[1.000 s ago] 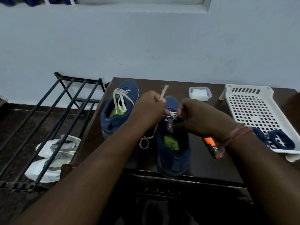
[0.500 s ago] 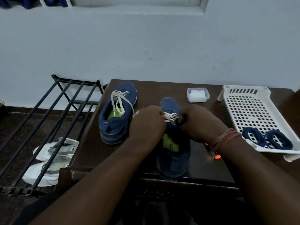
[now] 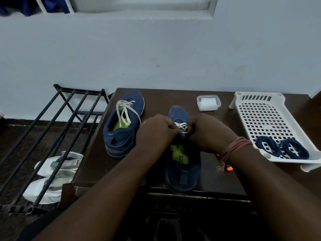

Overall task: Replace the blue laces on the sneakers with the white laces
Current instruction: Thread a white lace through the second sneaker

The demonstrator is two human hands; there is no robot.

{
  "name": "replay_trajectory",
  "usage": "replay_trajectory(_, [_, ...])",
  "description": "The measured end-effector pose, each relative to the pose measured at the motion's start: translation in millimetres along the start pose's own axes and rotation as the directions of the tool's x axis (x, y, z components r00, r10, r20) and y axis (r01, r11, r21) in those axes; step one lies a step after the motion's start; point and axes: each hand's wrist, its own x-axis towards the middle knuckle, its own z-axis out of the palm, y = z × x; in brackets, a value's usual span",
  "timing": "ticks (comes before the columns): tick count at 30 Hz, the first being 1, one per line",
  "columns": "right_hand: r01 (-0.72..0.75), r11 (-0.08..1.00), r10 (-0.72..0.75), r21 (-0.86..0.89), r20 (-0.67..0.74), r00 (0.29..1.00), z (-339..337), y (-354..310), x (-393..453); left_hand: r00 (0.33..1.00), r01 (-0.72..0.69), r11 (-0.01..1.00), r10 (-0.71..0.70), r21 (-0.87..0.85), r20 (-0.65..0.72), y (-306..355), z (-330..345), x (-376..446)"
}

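Two blue sneakers stand on a dark brown table (image 3: 170,98). The left sneaker (image 3: 121,126) carries a white lace threaded and hanging loose. The right sneaker (image 3: 182,164), with a green insole, sits under both my hands. My left hand (image 3: 154,133) and my right hand (image 3: 208,133) are curled over its tongue and each pinches part of the white lace (image 3: 181,127) between them. The lace ends are hidden inside my fingers. Two coiled blue laces (image 3: 283,148) lie in the white tray.
A white perforated tray (image 3: 264,115) stands at the table's right. A small clear lidded box (image 3: 208,102) sits at the back. An orange object (image 3: 229,168) peeks from under my right wrist. A black metal rack (image 3: 57,133) stands left of the table, with white shoes (image 3: 52,178) beneath.
My left hand has come down from its raised pull and the lace tail that stuck up is gone from sight. Both hands have closed in together over the right sneaker's tongue.
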Motion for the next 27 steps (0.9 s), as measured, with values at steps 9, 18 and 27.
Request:
replay_trajectory(9, [-0.018,0.999,0.018,0.042,0.006,1.000,-2.3,-1.3,0.7,0.996,0.001,0.975,0.017,0.223,-0.082,0.4,4.3,-3.6])
replay_trajectory(18, [-0.014,1.000,0.014,-0.011,0.016,1.000,-3.3,-3.7,-2.5,0.995,-0.048,0.984,0.063,0.169,-0.082,4.3,2.4,-3.4])
replay_trajectory(27, [-0.014,0.997,0.011,-0.077,-0.036,0.999,0.3,-5.1,-2.4,0.990,-0.114,0.968,0.128,0.224,-0.051,9.1,4.1,-10.6])
